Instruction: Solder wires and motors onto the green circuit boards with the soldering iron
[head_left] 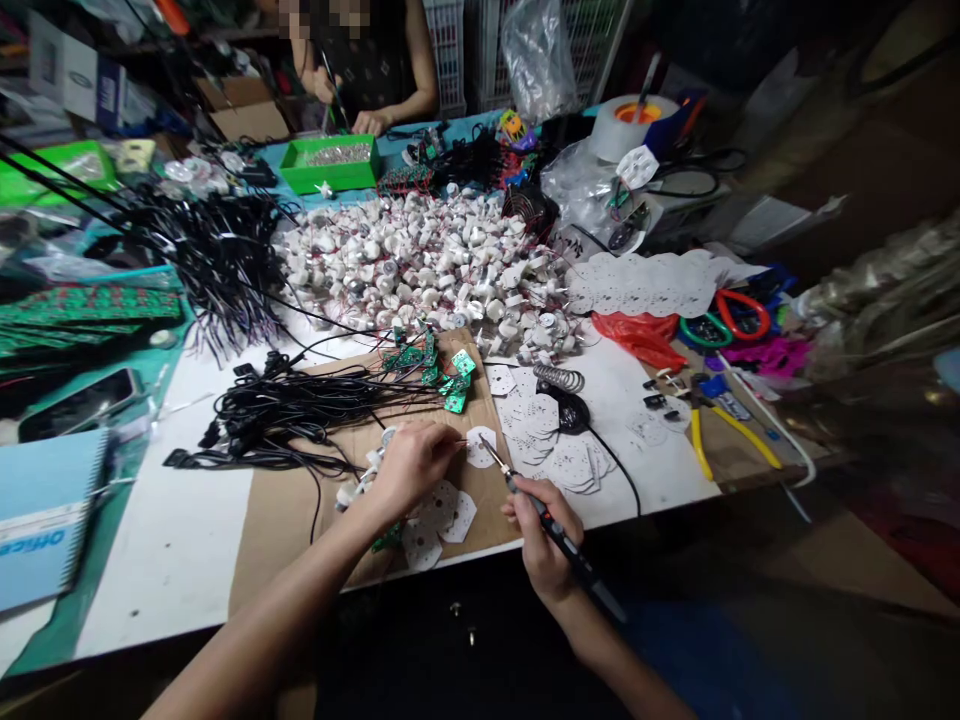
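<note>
- bare at the left hand [416,465] and all along the left forearm [300,592], down to the lower edge of the view
- bare likewise at the right hand [546,535] and right forearm [607,645]
- slim and smoothly rounded in both forearms, narrowing toward the hands
- clad between them in dark, near-black cloth [397,655], too dim to tell cut or weave
- dotted there with two small shiny bits [472,636], too tiny to tell whether fastened or loose
</note>
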